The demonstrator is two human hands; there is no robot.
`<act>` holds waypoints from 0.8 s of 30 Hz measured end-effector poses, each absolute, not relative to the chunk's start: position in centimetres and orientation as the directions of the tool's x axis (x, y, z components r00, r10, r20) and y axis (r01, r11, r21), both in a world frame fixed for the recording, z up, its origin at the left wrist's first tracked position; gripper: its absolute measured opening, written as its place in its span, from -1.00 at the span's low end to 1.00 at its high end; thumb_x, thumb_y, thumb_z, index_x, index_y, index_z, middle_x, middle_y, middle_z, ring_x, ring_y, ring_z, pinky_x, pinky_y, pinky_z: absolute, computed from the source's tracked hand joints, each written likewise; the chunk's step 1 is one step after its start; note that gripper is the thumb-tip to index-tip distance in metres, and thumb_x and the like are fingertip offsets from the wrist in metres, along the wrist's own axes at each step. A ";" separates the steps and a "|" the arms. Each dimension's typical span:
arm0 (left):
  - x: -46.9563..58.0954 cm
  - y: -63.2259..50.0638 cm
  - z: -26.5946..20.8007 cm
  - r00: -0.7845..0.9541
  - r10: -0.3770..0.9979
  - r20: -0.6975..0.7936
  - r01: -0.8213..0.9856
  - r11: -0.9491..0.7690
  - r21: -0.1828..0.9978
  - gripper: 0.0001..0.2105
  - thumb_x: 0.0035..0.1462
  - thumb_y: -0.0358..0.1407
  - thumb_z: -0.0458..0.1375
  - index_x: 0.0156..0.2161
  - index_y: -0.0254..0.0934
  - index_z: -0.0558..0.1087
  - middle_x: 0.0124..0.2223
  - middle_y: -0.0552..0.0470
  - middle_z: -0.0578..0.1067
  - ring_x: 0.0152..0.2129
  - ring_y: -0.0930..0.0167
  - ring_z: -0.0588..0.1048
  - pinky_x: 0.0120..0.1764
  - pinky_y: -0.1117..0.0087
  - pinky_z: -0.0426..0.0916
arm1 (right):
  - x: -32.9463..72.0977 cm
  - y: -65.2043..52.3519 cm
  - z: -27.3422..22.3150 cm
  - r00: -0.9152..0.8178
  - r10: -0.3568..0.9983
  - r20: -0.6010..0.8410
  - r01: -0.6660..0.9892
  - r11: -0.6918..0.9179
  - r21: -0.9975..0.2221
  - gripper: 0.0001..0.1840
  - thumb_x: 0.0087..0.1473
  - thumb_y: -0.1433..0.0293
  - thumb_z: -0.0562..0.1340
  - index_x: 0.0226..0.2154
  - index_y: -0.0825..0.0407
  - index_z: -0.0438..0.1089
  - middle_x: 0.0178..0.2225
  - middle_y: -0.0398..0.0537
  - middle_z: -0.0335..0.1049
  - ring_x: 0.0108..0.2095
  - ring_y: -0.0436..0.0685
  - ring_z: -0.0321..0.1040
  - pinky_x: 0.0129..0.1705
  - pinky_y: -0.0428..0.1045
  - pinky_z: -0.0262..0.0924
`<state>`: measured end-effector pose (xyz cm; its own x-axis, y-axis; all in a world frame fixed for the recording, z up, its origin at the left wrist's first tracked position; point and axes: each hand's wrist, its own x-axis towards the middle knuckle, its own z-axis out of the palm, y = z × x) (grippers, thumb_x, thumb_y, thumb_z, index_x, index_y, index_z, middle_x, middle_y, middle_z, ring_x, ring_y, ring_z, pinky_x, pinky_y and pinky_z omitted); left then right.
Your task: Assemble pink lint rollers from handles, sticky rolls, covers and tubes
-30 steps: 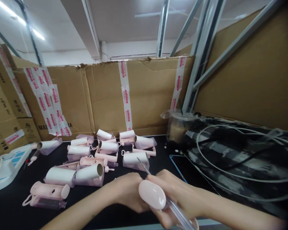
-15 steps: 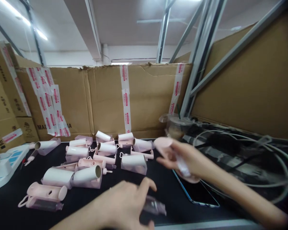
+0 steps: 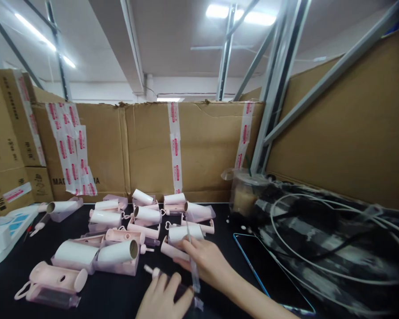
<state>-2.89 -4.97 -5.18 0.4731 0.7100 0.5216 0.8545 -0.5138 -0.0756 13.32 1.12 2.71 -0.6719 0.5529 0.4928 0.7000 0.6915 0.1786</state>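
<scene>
My right hand (image 3: 208,261) grips a pale pink tube-shaped case (image 3: 173,249) near the front of the scattered pieces. A clear, narrow plastic strip (image 3: 195,274) hangs down past its fingers. Lower down, my left hand (image 3: 166,294) is curled round a small translucent bottle (image 3: 198,304), most of which its fingers hide. A pink and white tip (image 3: 155,271) pokes out on the far side of that hand. Just behind the right hand lies a white roll (image 3: 186,232). At the left front, another pink case (image 3: 58,277) rests against a clear bottle (image 3: 55,297).
Several white rolls (image 3: 76,252) and pink cases lie across the black table. A phone (image 3: 269,270) is at the right, near coiled white cable (image 3: 319,274). A drink cup (image 3: 246,195) stands behind it. Cardboard (image 3: 149,150) walls the back; a power strip (image 3: 13,230) lies left.
My right hand has come left and down with the pink case, away from above the phone. My left hand has moved slightly left and down, closing on the small bottle.
</scene>
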 end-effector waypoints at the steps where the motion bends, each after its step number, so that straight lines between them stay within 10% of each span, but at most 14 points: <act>1: -2.9 -4.9 -4.7 0.475 0.741 0.474 0.858 -0.509 -0.065 -0.56 0.04 -0.42 0.09 0.02 0.06 0.27 -0.06 -0.03 0.40 -0.24 0.27 0.43 -0.22 0.30 0.39 | 14.3 1.2 3.1 -0.659 0.534 0.529 0.699 0.695 0.168 -0.72 0.08 0.25 0.16 -0.19 0.07 0.29 -0.42 -0.04 0.42 -0.48 0.11 0.40 -0.49 -0.10 0.13; 5: -2.5 -3.8 -2.4 0.534 0.804 0.260 0.828 -0.560 0.030 -0.39 -0.02 -0.54 0.03 0.14 -0.03 0.09 0.05 -0.11 0.25 -0.13 0.25 0.36 -0.19 0.30 0.38 | 18.5 2.2 5.1 -0.456 0.637 0.621 0.880 0.428 0.206 -0.47 0.15 0.13 0.01 0.04 0.16 0.11 -0.51 -0.06 0.39 -0.64 0.07 0.33 -0.64 -0.13 -0.01; 8: -1.9 -2.6 -1.3 0.550 0.811 0.198 0.821 -0.569 0.049 -0.50 0.07 -0.51 -0.07 0.12 -0.08 0.08 0.03 -0.11 0.23 -0.16 0.28 0.37 -0.16 0.25 0.36 | 21.2 3.5 5.4 -0.350 0.775 0.526 0.925 0.198 0.324 -0.69 0.17 0.26 -0.01 -0.16 0.10 0.28 -0.31 0.07 0.38 -0.59 0.09 0.36 -0.66 -0.12 -0.11; 14: -1.0 -0.3 -0.9 0.569 0.792 0.221 0.814 -0.580 -0.016 -0.69 0.15 -0.42 -0.12 0.00 -0.15 0.16 0.01 -0.14 0.23 -0.23 0.22 0.39 -0.34 0.23 0.42 | 22.7 5.7 2.4 -0.406 0.857 0.317 0.892 0.296 0.342 -0.61 -0.14 0.69 0.05 -0.24 0.08 0.33 -0.24 0.04 0.37 -0.57 0.05 0.39 -0.62 -0.12 -0.07; 19: -1.0 0.7 -2.1 0.566 0.766 0.304 0.803 -0.596 0.007 -0.69 0.17 -0.39 -0.12 0.02 -0.12 0.13 -0.03 -0.10 0.27 -0.23 0.26 0.40 -0.33 0.25 0.42 | 23.4 6.2 2.5 -0.416 0.857 0.304 0.904 0.352 0.243 -0.45 -0.04 0.65 -0.02 0.02 0.02 0.15 -0.21 0.00 0.37 -0.43 0.05 0.42 -0.44 -0.12 0.16; 24: -1.2 1.0 -3.1 0.577 0.738 0.351 0.752 -0.647 0.125 -0.74 0.18 -0.40 -0.14 -0.03 -0.14 0.17 -0.05 -0.08 0.26 -0.25 0.33 0.41 -0.29 0.30 0.42 | 27.3 2.5 3.0 -0.237 0.832 0.501 0.937 0.331 -0.107 -0.62 0.18 0.32 -0.09 0.04 0.06 0.08 -0.24 0.01 0.40 -0.19 0.12 0.37 -0.16 -0.01 0.23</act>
<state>-1.19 1.02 -3.14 0.5768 0.7377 0.3508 0.7518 -0.6474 0.1252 27.31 2.51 3.03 -0.2372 0.8322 0.5011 0.9374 0.3314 -0.1066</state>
